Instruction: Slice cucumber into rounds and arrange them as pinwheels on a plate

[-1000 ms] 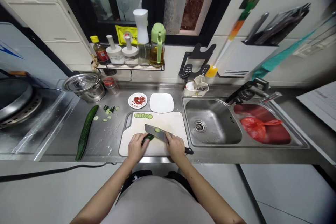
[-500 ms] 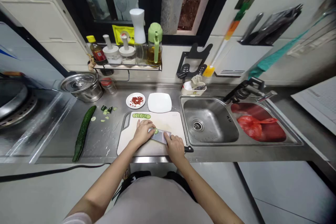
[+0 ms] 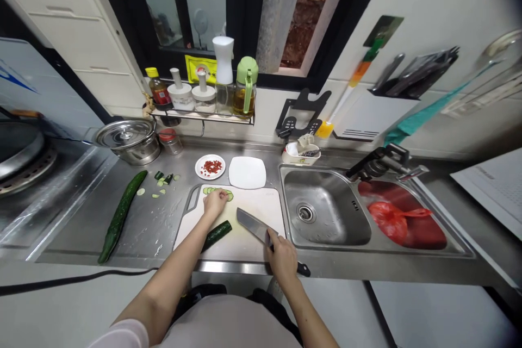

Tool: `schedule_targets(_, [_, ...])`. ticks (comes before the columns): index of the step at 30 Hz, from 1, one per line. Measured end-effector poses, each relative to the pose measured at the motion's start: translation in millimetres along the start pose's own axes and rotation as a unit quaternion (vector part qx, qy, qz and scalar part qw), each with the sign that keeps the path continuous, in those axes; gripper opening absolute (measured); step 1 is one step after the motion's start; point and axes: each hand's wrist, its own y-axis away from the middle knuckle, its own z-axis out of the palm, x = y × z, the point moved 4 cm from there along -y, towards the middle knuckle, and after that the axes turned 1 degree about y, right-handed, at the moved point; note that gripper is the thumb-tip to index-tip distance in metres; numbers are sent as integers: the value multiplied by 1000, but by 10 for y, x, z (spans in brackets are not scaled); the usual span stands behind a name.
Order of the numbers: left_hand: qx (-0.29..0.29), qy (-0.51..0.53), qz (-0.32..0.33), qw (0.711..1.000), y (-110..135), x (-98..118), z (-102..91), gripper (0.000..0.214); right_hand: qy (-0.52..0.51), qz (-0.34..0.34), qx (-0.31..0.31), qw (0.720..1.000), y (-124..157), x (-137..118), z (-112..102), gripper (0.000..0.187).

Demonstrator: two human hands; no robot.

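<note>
My left hand (image 3: 215,201) reaches to the far edge of the white cutting board (image 3: 261,239), fingers curled down over the row of cucumber slices (image 3: 229,194). A short piece of cucumber (image 3: 217,232) lies on the board near its front left. My right hand (image 3: 281,259) is closed round the handle of a cleaver (image 3: 252,224), whose blade lies low over the board to the right of the cucumber piece.
A whole cucumber (image 3: 120,215) and cut ends (image 3: 163,180) lie on the steel counter at left. Behind the board are a dish of red bits (image 3: 210,166) and a white plate (image 3: 247,172). The sink (image 3: 324,207) is right, a lidded pot (image 3: 128,138) back left.
My left hand left the cucumber piece, took the slice off the blade and moved to the slice row at the board's far edge. The cleaver drew back toward me.
</note>
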Motion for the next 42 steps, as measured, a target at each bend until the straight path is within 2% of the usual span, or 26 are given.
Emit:
schedule_targets(8, [-5,-49,19,999,-178,56,102,13,-17,23,-2,1000,-52,62,6,47])
schedule_targets(15, [-5,-79,56,995,-166,104,107,16,-26,25,16,999,-56,84,31,48])
schedule_targets(24, [10,-140,79,987,-117,180,96,21,-46,28,9,999,-52,54,62,48])
schedule_targets(26, [13,-130,80,988,-102,191,73,21,-74,29,16,997,-55,58,86,48])
schedule_targets(29, [43,-65,45,996,-53,140,-43,22,-137,33,26,990,-81,86,139,51])
schedule_targets(34, [103,47,23,993,267,-84,-295,28,-198,28,54,978,-201,142,204,56])
schedule_targets(38, [72,46,50,995,712,-264,-323,27,-204,54,52,976,-310,178,209,54])
schedule_targets(42, [25,-9,80,996,1068,-341,-271,27,-177,87,36,980,-376,166,171,54])
